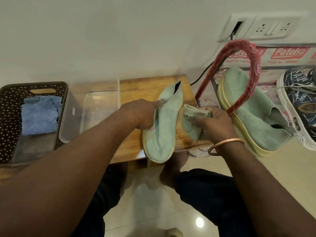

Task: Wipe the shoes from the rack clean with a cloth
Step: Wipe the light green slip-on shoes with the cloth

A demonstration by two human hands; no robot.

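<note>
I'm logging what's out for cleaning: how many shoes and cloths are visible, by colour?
Green shoes: 2 (table shoe, rack shoe)
Navy patterned shoe: 1 clearly visible
Green cloth: 1
Blue cloth: 1
Total: 5

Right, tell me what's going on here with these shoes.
A person is cleaning shoes at a low wooden table. Their left hand holds a green shoe on the table, index finger laid along its ankle. Their right hand grips a folded green cloth right beside that shoe; contact is unclear. The matching shoe rests on the rack to the right, next to a blue patterned sneaker. A blue cloth lies in the dark basket on the left.
</note>
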